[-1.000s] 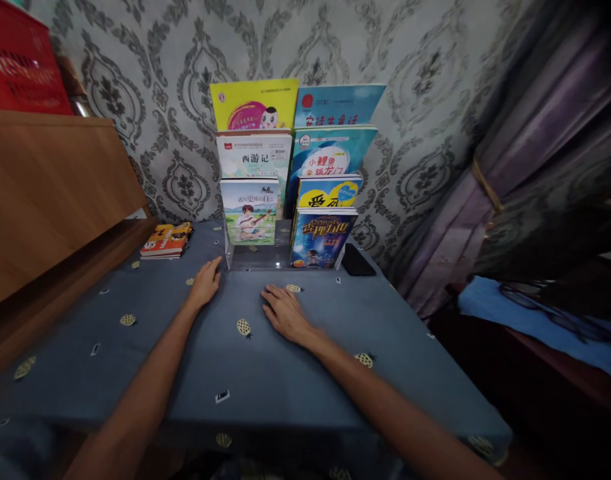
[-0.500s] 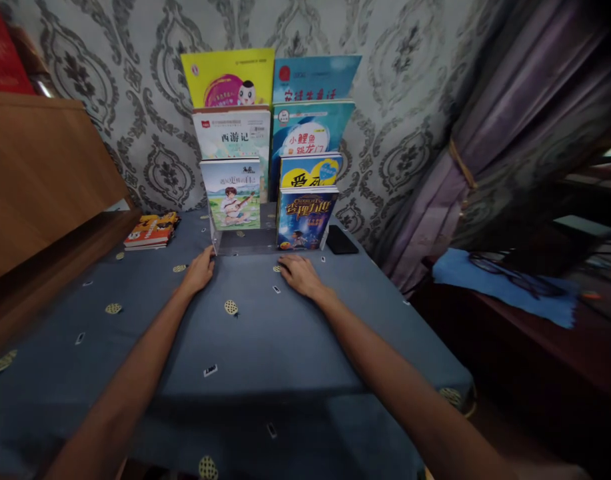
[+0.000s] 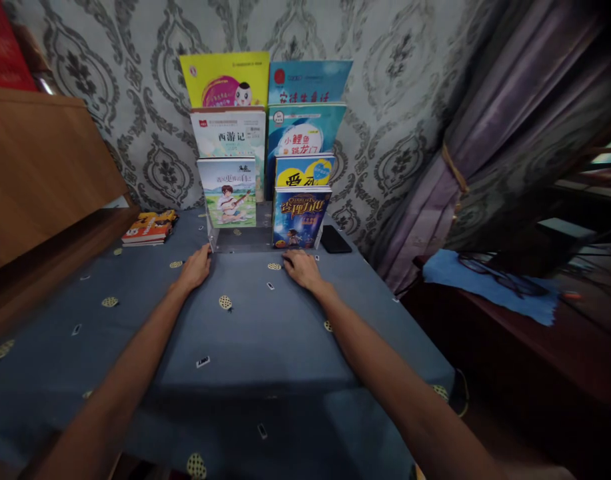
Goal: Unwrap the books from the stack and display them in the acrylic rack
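Note:
A clear tiered book stand (image 3: 212,237) stands at the back of the table against the wall, filled with several children's books. The front row shows a book with a boy on grass (image 3: 228,193) and a dark blue starry book (image 3: 299,219). My left hand (image 3: 196,268) lies flat on the blue tablecloth (image 3: 255,340), fingertips at the stand's front left corner. My right hand (image 3: 301,268) rests flat with fingers spread, just below the dark blue book. Neither hand holds anything.
A small stack of orange books (image 3: 149,229) lies at the back left. A black phone (image 3: 335,240) sits right of the stand. A wooden cabinet (image 3: 40,167) borders the left, purple curtains (image 3: 490,133) the right, and a blue cloth (image 3: 490,283) covers a lower surface.
Both hands have slid forward across the cloth toward the stand; the right hand moved the farthest, from mid-table to just under the dark blue book. The view shifted closer and left.

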### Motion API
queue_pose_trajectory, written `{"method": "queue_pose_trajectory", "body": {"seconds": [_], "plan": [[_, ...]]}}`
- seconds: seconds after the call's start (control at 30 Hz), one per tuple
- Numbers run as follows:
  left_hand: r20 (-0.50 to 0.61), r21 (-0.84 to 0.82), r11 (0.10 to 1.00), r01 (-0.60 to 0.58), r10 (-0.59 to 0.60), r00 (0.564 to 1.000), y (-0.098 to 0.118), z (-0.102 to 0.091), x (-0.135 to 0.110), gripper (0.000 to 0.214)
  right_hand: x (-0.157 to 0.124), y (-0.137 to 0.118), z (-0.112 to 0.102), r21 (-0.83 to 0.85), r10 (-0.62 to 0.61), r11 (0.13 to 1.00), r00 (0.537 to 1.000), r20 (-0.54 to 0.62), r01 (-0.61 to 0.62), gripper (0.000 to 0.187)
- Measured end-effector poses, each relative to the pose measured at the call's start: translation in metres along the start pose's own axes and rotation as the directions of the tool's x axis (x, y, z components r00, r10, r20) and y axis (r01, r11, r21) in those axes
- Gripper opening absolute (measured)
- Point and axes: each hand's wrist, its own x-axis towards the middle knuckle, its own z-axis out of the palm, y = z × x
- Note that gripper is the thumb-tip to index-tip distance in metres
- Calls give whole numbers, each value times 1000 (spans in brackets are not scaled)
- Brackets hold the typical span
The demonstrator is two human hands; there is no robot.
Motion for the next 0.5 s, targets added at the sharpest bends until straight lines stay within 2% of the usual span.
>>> {"method": "queue_pose_trajectory", "body": {"seconds": [0.5], "plan": [[4,26,1000,-7,7,1000,2,-2,-2,48,-1,-2,1,-5,-3,1000,1000,-15,3,36]]}}
